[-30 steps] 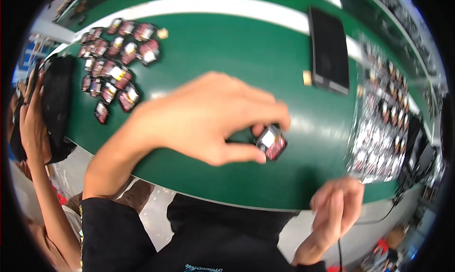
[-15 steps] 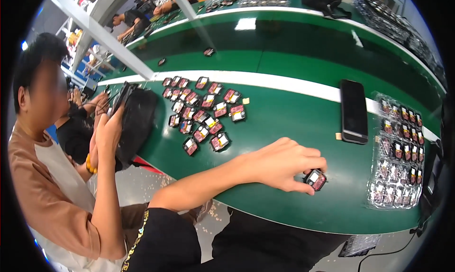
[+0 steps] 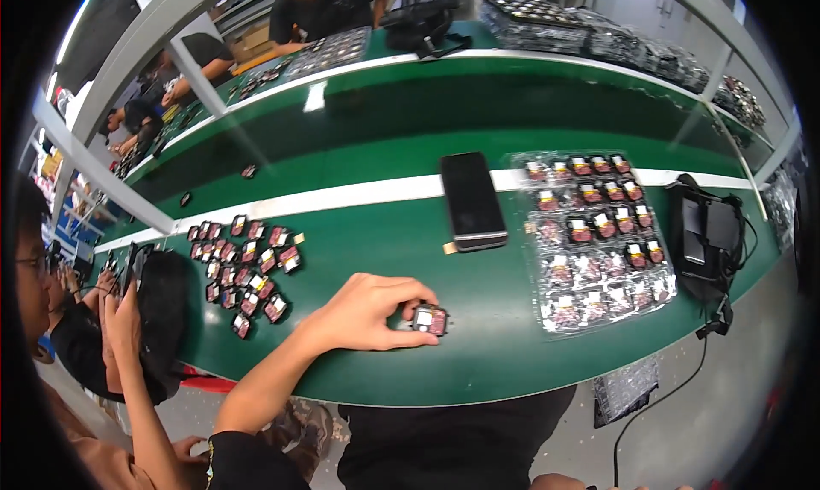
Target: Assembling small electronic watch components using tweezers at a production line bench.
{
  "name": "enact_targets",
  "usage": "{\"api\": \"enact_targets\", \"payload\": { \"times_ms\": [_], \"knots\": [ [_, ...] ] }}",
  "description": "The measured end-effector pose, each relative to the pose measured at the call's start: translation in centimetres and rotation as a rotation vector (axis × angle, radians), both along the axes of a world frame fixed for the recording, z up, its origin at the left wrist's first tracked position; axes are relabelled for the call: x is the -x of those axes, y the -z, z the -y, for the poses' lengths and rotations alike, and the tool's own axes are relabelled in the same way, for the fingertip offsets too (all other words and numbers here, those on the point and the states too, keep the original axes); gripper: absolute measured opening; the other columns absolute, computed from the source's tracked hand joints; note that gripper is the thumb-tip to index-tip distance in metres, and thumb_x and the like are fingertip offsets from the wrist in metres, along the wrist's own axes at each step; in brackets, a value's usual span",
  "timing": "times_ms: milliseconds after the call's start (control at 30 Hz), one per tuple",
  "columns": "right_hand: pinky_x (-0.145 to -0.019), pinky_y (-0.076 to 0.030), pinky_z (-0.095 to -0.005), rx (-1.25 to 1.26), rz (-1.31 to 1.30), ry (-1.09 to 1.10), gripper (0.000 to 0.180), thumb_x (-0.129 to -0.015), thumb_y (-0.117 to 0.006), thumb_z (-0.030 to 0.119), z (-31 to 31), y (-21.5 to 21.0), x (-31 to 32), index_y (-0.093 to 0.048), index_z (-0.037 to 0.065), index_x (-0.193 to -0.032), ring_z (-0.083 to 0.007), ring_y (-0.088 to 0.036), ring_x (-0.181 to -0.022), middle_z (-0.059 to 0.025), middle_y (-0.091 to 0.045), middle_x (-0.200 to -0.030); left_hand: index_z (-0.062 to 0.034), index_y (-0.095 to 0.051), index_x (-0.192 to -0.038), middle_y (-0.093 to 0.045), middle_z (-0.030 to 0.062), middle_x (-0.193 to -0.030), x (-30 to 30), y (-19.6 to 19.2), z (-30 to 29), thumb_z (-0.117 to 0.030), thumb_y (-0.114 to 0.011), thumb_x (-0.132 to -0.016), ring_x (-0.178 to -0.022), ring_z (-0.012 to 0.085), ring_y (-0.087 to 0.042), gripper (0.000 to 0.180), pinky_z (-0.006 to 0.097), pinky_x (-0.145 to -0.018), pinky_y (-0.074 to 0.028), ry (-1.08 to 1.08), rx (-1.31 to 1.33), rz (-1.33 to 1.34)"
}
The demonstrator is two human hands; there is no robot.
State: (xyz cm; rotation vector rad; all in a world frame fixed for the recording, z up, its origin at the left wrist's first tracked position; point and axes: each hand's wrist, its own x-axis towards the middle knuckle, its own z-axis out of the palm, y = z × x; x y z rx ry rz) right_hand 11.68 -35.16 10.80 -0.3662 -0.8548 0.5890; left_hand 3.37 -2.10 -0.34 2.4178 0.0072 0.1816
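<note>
Small part: I see a small dark square part with a red and white face lying on the green surface, near its front edge, in front of and a little left of the black phone.
Left hand: my left hand comes in from the lower left and rests on the surface left of the phone; thumb and curled fingers pinch the small part from its left side, touching it.
Right hand: I cannot find my right hand in the head view, so I cannot tell its state.
Phone: lies flat, screen dark, across the white stripe that runs the length of the surface; a tiny tan piece sits just beside its front left corner.
Clear tray: right of the phone, a clear blister tray holds rows of like parts in its pockets.
Black device: further right of the phone, beyond the tray, a black box-like device with a cable hanging off the surface edge.
Loose parts: well left of the phone, a cluster of loose parts lies spread on the surface.
Other person: far left of the phone, at the surface's left end, another person's hands hold a dark object.
</note>
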Motion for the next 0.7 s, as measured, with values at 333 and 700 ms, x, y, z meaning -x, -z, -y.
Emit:
{"api": "enact_targets", "payload": {
  "times_ms": [333,700],
  "knots": [
    [-0.055,-0.035,-0.0302,0.137,-0.069,0.453,0.010,-0.116,-0.060,0.018,3.7,3.2,1.0,-0.056,0.009,-0.113,-0.0145,-0.037,-0.056,0.0002,-0.043,-0.073,-0.0067,-0.080,-0.117,-0.070,0.0033,-0.085,-6.9,-4.7,1.4,-0.029,-0.097,-0.085,-0.061,0.0117,-0.053,0.043,0.030,-0.056,-0.043,0.078,0.076,0.108],
    [-0.051,-0.030,-0.0235,0.792,0.309,0.704,0.042,-0.102,-0.082,0.007,-1.2,14.8,-4.6,-0.056,0.004,-0.070,-0.0004,-0.040,-0.058,0.0064,-0.054,-0.062,-0.0059,-0.074,-0.124,-0.074,0.0111,-0.109,-28.3,-4.1,-2.1,-0.045,-0.085,-0.094,-0.087,0.0270,-0.071,0.050,0.044,-0.079,-0.055,0.209,-0.290,0.228]
  ]
}}
